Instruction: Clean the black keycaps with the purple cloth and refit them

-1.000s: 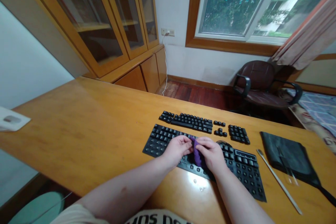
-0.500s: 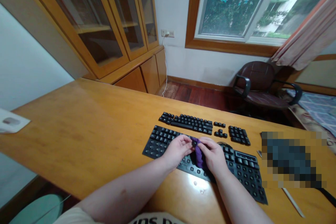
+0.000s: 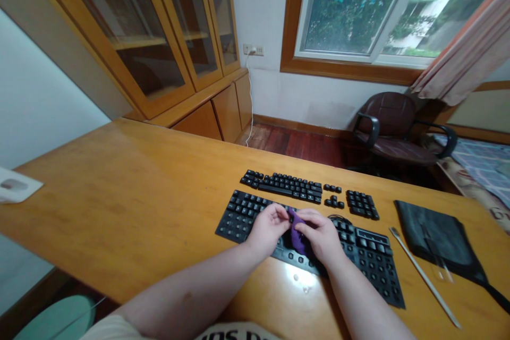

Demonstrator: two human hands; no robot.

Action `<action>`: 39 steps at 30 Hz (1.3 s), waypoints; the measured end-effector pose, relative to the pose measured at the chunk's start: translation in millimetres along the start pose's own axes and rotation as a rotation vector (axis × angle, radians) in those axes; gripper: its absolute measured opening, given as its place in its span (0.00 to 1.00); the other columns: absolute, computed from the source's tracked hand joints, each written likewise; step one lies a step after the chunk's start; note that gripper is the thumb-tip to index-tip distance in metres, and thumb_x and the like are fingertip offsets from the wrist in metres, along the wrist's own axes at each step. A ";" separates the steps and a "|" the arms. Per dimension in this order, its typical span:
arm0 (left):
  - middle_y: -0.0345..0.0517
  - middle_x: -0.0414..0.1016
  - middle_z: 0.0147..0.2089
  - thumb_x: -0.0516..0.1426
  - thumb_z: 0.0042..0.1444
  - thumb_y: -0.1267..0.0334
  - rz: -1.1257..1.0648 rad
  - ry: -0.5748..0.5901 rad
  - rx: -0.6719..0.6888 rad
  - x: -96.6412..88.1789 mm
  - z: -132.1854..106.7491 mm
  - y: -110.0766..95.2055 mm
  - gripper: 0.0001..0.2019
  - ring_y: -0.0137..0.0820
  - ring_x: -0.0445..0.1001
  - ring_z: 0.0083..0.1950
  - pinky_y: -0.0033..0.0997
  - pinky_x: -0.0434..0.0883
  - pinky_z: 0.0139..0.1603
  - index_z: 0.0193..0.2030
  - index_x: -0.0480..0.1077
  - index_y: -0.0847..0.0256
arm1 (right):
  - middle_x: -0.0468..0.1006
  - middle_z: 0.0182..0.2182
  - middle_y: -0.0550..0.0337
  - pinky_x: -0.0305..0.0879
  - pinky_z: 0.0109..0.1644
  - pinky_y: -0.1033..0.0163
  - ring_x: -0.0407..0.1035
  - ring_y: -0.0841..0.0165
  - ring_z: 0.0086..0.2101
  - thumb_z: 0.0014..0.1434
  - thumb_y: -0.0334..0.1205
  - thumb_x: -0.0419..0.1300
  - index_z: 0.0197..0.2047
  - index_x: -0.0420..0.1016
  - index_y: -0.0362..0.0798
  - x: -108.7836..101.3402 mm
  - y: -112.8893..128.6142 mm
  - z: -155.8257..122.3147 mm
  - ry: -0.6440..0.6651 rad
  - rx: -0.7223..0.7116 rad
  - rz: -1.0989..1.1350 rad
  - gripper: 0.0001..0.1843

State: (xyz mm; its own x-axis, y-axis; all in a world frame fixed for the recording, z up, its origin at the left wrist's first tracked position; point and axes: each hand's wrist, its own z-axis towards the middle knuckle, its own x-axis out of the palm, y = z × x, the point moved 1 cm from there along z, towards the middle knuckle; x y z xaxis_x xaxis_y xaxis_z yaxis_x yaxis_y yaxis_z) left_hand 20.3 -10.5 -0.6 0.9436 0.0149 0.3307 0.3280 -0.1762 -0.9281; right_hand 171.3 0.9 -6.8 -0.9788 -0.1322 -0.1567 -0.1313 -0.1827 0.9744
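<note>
A green stool sits below the near edge of the tabletop, on the left. Two shiny spots lie on the wood, just in front of the keyboard. The keyboard lies flat in the middle, with many of its keys off.

Over it, the right hand is closed, thumb and fingers pinching a purple cloth. The left hand is half curled, fingertips close to the thumb, at the top of the cloth. I cannot tell if they are clamped on something. The cloth hangs between the hands, over the keyboard.

A thin stick and a black pouch lie toward the right edge. Loose black keys sit in groups near the far edge. Past that edge stand a chair and a cabinet.
</note>
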 end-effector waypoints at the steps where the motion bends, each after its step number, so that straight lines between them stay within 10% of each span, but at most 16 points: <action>1: 0.36 0.67 0.26 0.60 0.38 0.75 0.009 0.011 0.013 -0.1 -0.4 0.5 0.10 0.25 0.68 0.31 0.25 0.65 0.37 0.25 0.63 0.62 | 0.80 0.31 0.55 0.69 0.44 0.55 0.73 0.61 0.35 0.45 0.39 0.66 0.28 0.82 0.52 -0.3 0.2 0.1 0.005 -0.003 0.008 0.04; 14: 0.39 0.68 0.28 0.60 0.42 0.71 0.121 0.060 0.099 -3.1 0.4 4.3 0.13 0.28 0.68 0.33 0.27 0.65 0.38 0.21 0.55 0.60 | 0.79 0.30 0.54 0.68 0.43 0.55 0.73 0.61 0.34 0.46 0.43 0.65 0.28 0.81 0.50 -1.3 2.6 0.0 -0.011 0.009 0.033 0.06; 25: 0.42 0.71 0.31 0.54 0.50 0.72 0.623 0.092 0.401 -8.7 -9.9 -3.7 0.10 0.32 0.70 0.37 0.31 0.65 0.40 0.21 0.60 0.58 | 0.76 0.27 0.57 0.66 0.39 0.60 0.70 0.64 0.32 0.48 0.41 0.64 0.27 0.79 0.49 1.1 6.0 -0.3 0.060 0.009 -0.003 0.05; 39: 0.43 0.71 0.36 0.53 0.54 0.70 0.461 0.045 0.302 -5.9 -5.1 7.8 0.05 0.27 0.73 0.39 0.29 0.72 0.42 0.38 0.67 0.62 | 0.77 0.27 0.56 0.66 0.36 0.62 0.69 0.65 0.29 0.48 0.48 0.64 0.29 0.77 0.45 2.3 -1.6 -2.0 -0.077 0.167 0.103 0.14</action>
State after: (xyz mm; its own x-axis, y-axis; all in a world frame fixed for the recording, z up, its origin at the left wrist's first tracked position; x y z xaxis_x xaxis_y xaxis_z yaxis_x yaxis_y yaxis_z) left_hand 17.1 -16.9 -8.9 0.9919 -0.0403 -0.1208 -0.1143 0.1355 -0.9842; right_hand 169.5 -1.0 -9.1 -0.9967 -0.0655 -0.0480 -0.0477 -0.0073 0.9988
